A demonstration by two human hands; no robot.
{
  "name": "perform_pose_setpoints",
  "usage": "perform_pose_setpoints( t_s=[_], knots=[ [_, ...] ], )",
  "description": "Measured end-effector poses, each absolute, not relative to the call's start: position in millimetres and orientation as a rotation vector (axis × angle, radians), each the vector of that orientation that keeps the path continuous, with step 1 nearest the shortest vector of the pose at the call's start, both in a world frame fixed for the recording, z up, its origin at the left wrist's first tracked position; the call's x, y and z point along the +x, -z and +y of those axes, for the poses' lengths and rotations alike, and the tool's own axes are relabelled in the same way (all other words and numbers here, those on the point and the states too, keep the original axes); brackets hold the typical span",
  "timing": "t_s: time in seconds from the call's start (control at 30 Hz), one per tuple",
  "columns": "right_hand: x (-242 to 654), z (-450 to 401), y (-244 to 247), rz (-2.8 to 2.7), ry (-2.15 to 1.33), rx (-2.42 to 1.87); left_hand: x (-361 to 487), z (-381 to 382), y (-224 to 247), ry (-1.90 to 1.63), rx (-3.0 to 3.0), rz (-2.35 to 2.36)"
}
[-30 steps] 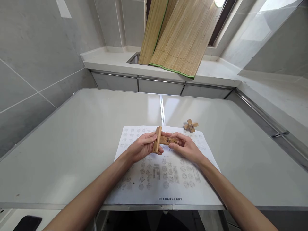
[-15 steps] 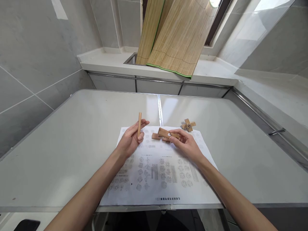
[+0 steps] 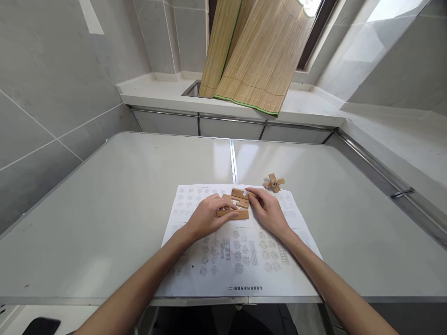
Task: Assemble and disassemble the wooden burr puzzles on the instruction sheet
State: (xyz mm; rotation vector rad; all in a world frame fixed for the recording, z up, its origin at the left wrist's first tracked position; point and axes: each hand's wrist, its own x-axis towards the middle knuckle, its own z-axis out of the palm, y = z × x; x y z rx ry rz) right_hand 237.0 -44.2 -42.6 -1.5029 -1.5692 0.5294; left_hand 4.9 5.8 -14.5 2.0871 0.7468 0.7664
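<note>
My left hand (image 3: pixel 208 215) has its thumb and fingers closed on a plain wooden bar (image 3: pixel 241 214), which lies level along the near side of the group. Behind that bar is a notched wooden piece (image 3: pixel 240 203), partly covered by my left fingers. My right hand (image 3: pixel 269 211) pinches the right end of another notched wooden piece (image 3: pixel 239 192) at the far side of the group. The pieces lie side by side on or just above a printed sheet (image 3: pixel 279 284). An assembled wooden cross-shaped puzzle (image 3: pixel 274 183) sits just beyond my right hand.
The sheet, printed with rows of small diagrams, lies on a white table (image 3: pixel 104 223) with a seam (image 3: pixel 233 160) down its middle. Past the table, a bamboo blind (image 3: pixel 261 60) hangs down over a white ledge (image 3: pixel 157 95). A dark object (image 3: pixel 42 325) is at the lower left.
My left hand has come down and right, turning the bar from upright to level beside the other pieces. My right hand has lowered its notched piece slightly, in line with the rest.
</note>
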Motion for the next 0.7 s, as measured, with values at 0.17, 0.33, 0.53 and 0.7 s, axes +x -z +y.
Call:
perform_pose_setpoints(
  t_s=[0.17,0.33,0.53,0.7],
  knots=[
    [235.5,-43.6,43.9,-1.634,-0.530,-1.473,4.9,8.0,20.3,-0.679,2.270,0.615],
    [236.9,-43.5,47.2,-1.693,-0.529,-1.463,5.9,8.0,23.1,-0.819,2.387,0.708],
    [233.6,-45.5,45.5,-1.787,-0.568,-1.364,5.1,3.8,18.1,-0.781,2.439,0.671],
    [229.3,-47.7,40.9,-1.686,-0.731,-1.326,3.5,3.8,16.3,-0.640,2.486,0.628]
  ],
)
